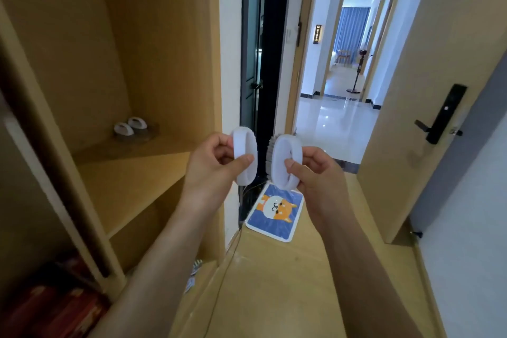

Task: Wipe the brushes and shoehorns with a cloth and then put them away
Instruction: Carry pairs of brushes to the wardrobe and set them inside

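- Left hand (216, 164) pinching one white brush (245, 155), right hand (310, 173) pinching another brush (287, 160); held upright, apart, probably for carrying.
- Far left: cabinet shelf (129, 175) bearing two more brushes (131, 126), likely storage.
- Below, near: dog-print mat (275, 212) on counter.

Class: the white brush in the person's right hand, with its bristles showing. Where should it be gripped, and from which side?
Grip the white brush by its smooth oval back, coming from the right, as the right hand does. The grey bristles face left, so that side gives no firm grip.
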